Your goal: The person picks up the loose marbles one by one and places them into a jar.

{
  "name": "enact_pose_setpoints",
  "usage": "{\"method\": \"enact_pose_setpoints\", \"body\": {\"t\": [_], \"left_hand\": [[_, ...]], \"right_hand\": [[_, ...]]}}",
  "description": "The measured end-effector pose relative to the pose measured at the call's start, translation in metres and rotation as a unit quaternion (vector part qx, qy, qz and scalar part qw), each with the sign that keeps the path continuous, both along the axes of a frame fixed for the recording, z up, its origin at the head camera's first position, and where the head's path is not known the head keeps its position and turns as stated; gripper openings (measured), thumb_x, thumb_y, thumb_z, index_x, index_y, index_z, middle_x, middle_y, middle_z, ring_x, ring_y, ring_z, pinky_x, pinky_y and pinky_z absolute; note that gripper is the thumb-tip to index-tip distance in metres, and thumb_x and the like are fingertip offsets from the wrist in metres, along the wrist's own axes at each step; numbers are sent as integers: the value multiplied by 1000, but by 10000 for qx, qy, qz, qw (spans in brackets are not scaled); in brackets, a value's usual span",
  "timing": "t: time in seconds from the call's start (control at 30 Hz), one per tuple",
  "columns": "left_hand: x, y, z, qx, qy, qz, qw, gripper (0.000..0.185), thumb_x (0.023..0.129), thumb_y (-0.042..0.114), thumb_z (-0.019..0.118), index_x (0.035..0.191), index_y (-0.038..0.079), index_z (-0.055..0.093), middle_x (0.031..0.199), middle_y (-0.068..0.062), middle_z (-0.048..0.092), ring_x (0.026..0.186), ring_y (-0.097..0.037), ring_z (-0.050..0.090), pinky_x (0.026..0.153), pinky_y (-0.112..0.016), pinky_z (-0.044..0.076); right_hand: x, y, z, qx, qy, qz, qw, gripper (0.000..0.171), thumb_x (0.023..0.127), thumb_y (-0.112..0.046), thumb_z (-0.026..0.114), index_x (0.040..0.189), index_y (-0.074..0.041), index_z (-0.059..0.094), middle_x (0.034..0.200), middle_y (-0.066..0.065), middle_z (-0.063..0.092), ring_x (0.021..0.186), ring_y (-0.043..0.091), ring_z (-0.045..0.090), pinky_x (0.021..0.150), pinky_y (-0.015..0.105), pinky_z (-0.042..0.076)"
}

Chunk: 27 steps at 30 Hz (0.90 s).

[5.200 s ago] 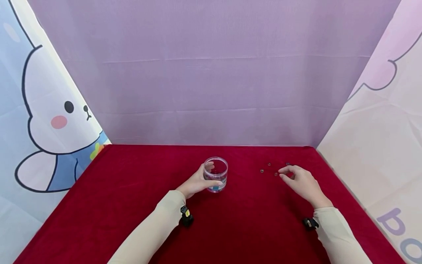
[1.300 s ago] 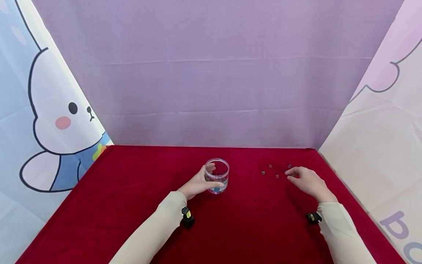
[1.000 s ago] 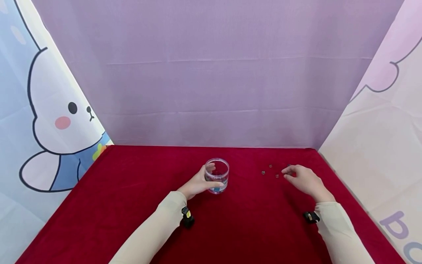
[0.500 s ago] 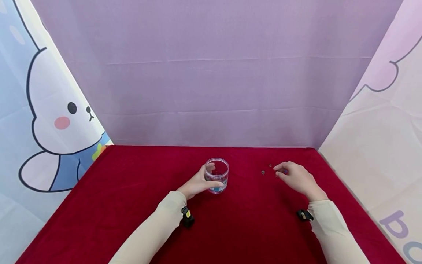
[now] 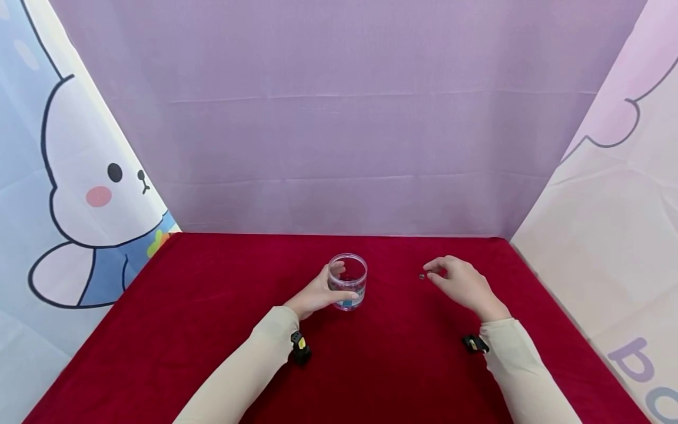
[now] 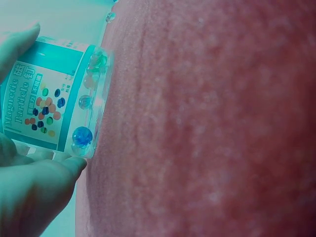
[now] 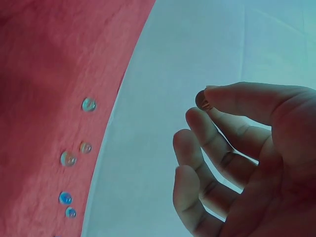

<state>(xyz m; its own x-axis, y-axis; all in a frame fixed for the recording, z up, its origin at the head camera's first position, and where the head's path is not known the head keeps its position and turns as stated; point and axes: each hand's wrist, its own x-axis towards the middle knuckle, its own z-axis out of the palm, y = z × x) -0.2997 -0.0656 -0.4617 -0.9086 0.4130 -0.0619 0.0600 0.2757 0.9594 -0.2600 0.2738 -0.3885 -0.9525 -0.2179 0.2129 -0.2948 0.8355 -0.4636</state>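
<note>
My left arm reaches forward from the lower edge, and my left hand [image 5: 320, 291] wraps the side of a clear jar [image 5: 348, 277], thumb across the near side, fingers behind it. My right arm slants inward, and my right hand [image 5: 459, 284] hangs over the far right part of the red cloth [image 5: 222, 377]. There I pinch a small dark-looking marble [image 7: 200, 100] between thumb and index finger, with the other three fingers loosely bent beneath. Pale sleeves [image 5: 241, 368] end at both wrists, each wearing a black device [image 5: 301, 348].

The jar's label [image 6: 42, 101] reads "Magnetic Particle", with Chinese characters beside it and a printed cluster of coloured dots; the smaller print is too fine for me to read. Big letters [image 5: 632, 359] on the right-hand curtain are cut off by the edge.

The jar stands upright on the cloth, open-topped. Inside, along its bottom, lie a blue marble [image 6: 82, 137] and several paler ones. Five more marbles [image 7: 68, 158] lie on the cloth near my right hand, bluish, greenish and orange-tinged.
</note>
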Motion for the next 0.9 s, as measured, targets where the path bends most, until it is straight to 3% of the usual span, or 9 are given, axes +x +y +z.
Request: {"method": "enact_pose_setpoints", "body": {"t": [0.23,0.9], "left_hand": [[0,0,1,2,19,18,10000,99,77,41,87,154,23,26,155,2,34,141,-25,31,109,-55,38],[0,1,1,-5,-13,59,10000,100,77,42,87,153,23,27,155,1,35,141,-26,32,110,-55,36]], "right_hand": [[-2,-17,-1,-86,113,103,9998,19,95,-18,68,113,-15,72,107,1,67,96,24,63,79,48,52],[-1,-70,-3,-553,471,399,9966,23,94,-22,72,117,-19,72,106,-3,65,77,13,58,60,32,50]]}}
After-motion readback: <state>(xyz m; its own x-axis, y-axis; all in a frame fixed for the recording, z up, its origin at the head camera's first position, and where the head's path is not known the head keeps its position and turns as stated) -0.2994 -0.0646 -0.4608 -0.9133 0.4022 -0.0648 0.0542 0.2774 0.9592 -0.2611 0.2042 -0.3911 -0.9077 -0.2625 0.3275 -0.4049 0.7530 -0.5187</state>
